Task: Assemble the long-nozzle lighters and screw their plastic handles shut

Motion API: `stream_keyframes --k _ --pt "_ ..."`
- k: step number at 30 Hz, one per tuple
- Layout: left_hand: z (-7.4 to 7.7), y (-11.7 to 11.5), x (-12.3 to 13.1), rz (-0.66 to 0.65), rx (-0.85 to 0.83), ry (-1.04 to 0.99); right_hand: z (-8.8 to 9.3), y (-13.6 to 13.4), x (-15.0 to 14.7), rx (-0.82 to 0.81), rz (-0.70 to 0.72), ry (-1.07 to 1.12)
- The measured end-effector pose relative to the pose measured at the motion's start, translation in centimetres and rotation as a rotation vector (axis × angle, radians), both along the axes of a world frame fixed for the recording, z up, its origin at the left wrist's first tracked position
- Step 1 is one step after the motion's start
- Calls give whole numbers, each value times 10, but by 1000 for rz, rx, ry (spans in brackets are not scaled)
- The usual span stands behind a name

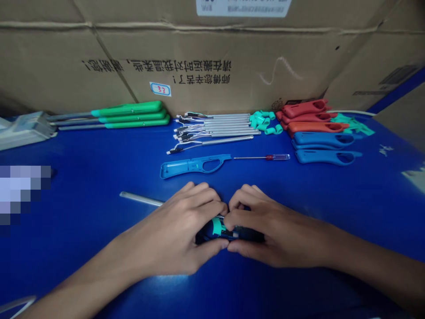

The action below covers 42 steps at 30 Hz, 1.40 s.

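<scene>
- Far beyond the grip, from the left edge rightward: a cardboard box (186, 44), its contents hidden.
- Beyond the grip, to its left: three stacked green-handled tools (133, 116).
- Just left of the grip: a metal tube (141, 198), one end hidden behind the left hand.
- The left hand (191, 217) pinches a dark blue casing (207, 230) between thumb and fingers; a turquoise piece (218, 227) sits in it.
- Straight beyond the grip: an open blue half-shell (175, 167) with a turquoise speck inside; farther, wired metal tubes (229, 125).
- The right hand (265, 221) pinches the casing's other end.
- Beyond the grip, to its right: a screwdriver (278, 157), turquoise sleeves (260, 119), then red (303, 109), orange (315, 127) and blue shells (318, 156).
</scene>
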<state>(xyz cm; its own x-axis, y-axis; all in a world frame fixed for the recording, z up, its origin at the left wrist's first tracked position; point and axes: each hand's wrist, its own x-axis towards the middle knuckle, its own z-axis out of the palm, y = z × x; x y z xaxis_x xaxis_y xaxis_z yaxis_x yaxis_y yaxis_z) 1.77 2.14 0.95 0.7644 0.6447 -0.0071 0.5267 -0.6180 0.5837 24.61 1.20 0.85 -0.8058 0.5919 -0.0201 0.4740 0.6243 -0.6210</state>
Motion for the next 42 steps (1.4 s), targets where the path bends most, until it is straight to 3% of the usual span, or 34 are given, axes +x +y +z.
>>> stream_keyframes --k 15,42 --pt "1 0 1 4 18 -16 -2 -1 0 -6 -40 17" --pt "3 0 2 -3 7 9 1 3 0 26 56 -37"
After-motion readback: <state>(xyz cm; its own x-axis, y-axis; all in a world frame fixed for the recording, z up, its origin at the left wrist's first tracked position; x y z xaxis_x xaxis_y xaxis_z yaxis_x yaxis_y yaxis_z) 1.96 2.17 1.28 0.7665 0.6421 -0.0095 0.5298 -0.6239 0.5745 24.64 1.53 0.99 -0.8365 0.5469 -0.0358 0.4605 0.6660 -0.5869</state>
